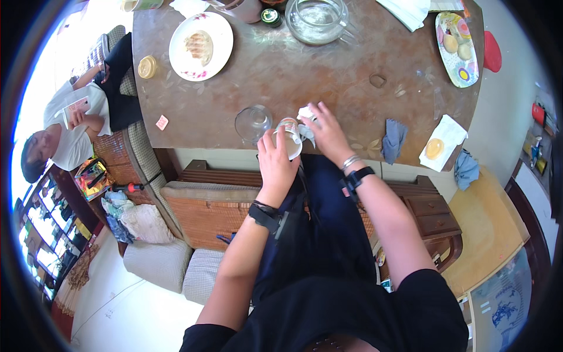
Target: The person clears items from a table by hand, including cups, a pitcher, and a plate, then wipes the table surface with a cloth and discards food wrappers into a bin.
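Note:
My left hand (278, 163) is closed around a paper cup (291, 140) with a printed band, tilted at the table's near edge. A white rod-like thing shows at the cup's rim; what it is I cannot tell. My right hand (324, 132) has its fingers spread beside the cup, with its fingertips at a crumpled white tissue (306, 113). Whether they grip the tissue is unclear. More pale crumpled tissue (306, 133) lies between cup and hand. Just left of the cup stands a clear glass bowl (254, 124).
On the brown table (272, 88) are a plate with flatbread (178, 53), a glass pitcher (317, 26), a jar lid (147, 67), a grey-blue cloth (393, 140), a napkin with a yellow disc (448, 134) and a patterned tray (469, 59). A person (72, 110) sits at left.

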`<action>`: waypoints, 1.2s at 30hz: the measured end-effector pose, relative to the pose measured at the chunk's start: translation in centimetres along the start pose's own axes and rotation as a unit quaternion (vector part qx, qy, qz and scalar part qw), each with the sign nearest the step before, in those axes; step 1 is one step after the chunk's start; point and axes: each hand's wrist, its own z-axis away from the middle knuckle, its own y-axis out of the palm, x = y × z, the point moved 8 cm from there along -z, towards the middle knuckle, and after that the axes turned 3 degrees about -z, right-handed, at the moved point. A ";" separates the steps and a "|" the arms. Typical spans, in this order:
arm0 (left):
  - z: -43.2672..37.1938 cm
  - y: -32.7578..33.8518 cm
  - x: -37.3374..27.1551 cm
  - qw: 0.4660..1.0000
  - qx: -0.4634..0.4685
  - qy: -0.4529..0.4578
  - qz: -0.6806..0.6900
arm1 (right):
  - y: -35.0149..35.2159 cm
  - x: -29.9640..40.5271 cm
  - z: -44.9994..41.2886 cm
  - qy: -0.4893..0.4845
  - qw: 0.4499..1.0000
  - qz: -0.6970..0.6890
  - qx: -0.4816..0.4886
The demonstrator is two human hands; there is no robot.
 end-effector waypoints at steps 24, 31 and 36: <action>1.4 9.4 16.1 0.739 0.116 -0.300 0.592 | -7.0 -12.0 2.7 0.201 0.954 0.063 -0.214; -6.5 6.7 15.3 0.818 0.097 -0.197 0.532 | -2.2 -5.6 -2.4 0.046 0.994 0.042 -0.091; -14.3 5.5 13.1 0.869 0.116 -0.106 0.470 | -1.8 -4.6 -0.9 -0.004 0.998 0.058 0.012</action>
